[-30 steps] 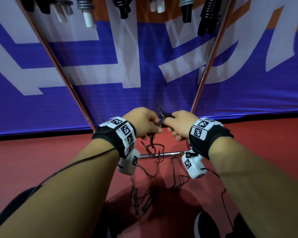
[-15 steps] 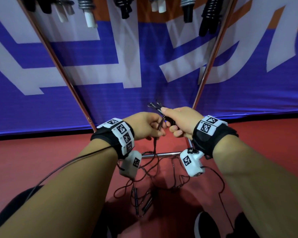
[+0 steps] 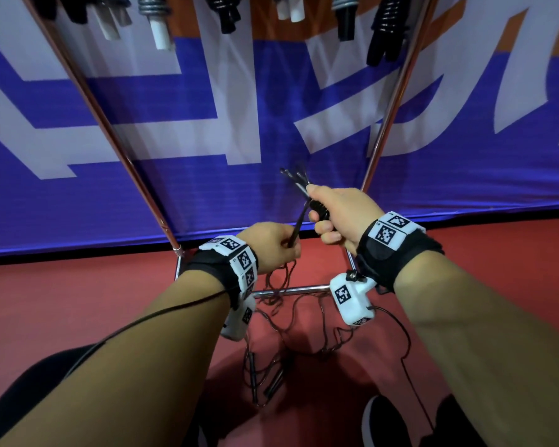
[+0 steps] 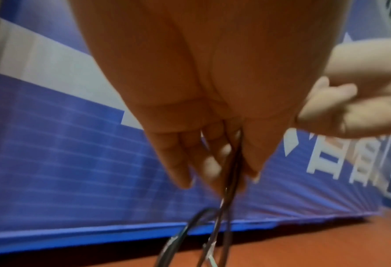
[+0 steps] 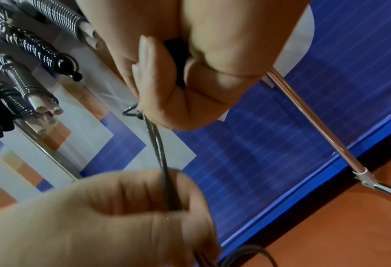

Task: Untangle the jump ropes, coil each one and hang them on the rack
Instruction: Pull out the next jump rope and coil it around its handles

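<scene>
Head view shows two hands: the right hand [image 3: 342,214] grips a black handle [image 3: 320,208] with cord ends poking above, the left hand [image 3: 271,245] pinches the cords [image 3: 299,221] below. Loose rope [image 3: 284,321] tangles on the red floor [image 3: 78,301]. Right wrist view alone shows five or so coiled ropes [image 5: 29,54] on the rack [image 5: 315,119], before a blue banner [image 3: 207,195].

Indoor light is even and moderate, coming from above. My body throws a soft dark shadow on the red floor [image 3: 304,375] by my feet. Head view is sharp in the centre, but the rack poles [image 3: 389,101] bow outward toward the edges. Left wrist view is motion-blurred and soft overall. In the right wrist view my left hand [image 5: 112,213] is out of focus.
</scene>
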A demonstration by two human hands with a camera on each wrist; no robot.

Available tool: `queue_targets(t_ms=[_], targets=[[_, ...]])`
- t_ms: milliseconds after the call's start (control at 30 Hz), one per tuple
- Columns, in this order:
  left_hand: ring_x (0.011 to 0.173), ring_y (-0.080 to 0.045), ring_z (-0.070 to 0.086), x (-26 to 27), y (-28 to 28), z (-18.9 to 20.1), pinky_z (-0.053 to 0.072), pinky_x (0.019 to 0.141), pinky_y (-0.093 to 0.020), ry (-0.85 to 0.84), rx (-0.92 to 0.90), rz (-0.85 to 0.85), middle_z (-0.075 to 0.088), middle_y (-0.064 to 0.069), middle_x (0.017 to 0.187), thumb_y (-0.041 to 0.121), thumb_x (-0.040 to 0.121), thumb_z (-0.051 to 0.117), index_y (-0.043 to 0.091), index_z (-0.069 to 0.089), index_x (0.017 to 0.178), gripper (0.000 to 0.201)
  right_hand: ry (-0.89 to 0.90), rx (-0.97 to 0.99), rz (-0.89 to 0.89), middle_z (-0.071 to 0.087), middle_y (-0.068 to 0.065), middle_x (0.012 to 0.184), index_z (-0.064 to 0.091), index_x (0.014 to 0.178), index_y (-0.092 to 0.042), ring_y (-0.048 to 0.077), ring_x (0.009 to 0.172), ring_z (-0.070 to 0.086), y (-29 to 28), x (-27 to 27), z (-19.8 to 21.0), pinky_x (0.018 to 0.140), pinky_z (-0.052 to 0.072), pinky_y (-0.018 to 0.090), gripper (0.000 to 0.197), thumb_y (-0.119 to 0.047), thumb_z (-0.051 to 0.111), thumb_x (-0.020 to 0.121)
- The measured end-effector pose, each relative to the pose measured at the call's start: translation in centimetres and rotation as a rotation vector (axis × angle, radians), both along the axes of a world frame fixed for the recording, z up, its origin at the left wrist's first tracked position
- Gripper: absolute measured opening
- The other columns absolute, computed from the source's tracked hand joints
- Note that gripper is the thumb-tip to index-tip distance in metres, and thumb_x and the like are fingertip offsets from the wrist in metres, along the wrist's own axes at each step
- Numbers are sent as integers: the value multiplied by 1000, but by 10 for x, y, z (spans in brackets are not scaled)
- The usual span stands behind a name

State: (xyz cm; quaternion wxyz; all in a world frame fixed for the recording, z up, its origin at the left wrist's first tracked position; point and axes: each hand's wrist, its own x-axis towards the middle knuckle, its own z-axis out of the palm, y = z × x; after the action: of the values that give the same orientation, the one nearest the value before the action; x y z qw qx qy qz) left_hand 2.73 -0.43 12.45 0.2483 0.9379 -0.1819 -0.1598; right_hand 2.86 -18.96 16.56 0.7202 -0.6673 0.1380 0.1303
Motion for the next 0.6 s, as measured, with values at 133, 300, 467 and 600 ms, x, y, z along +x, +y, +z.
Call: queue_targets(t_ms=[133,300,467,600], targets=[[93,-22,67,-3,10,-23,51,81,-29,88,230,-57,71,3,96,37,92,69,23,71,100,16,-46,91,-205,56,7,73,59,93,-10,14,49,38,-6,8,4,39,24,24,25,-32,65,104],[110,-29,67,-9,26,-41,52,91,-32,202,560,-59,71,-6,121,45,91,72,18,68,122,41,-90,211,-542,54,4,65,59,85,-10,14,45,41,-28,20,12,40,30,25,27,-28,62,105],[124,-32,64,-13,29,-45,41,112,-39,452,565,101,70,-16,132,90,91,18,8,66,135,105,-115,105,-634,57,3,65,61,89,-7,17,45,45,-48,28,2,44,39,29,31,-34,60,104],[79,-20,77,-11,32,-45,57,95,-32,491,602,-49,81,-6,87,89,89,35,9,77,103,91,-139,31,-642,57,7,71,59,87,-9,20,48,44,-56,30,-2,45,40,31,29,-33,59,103]])
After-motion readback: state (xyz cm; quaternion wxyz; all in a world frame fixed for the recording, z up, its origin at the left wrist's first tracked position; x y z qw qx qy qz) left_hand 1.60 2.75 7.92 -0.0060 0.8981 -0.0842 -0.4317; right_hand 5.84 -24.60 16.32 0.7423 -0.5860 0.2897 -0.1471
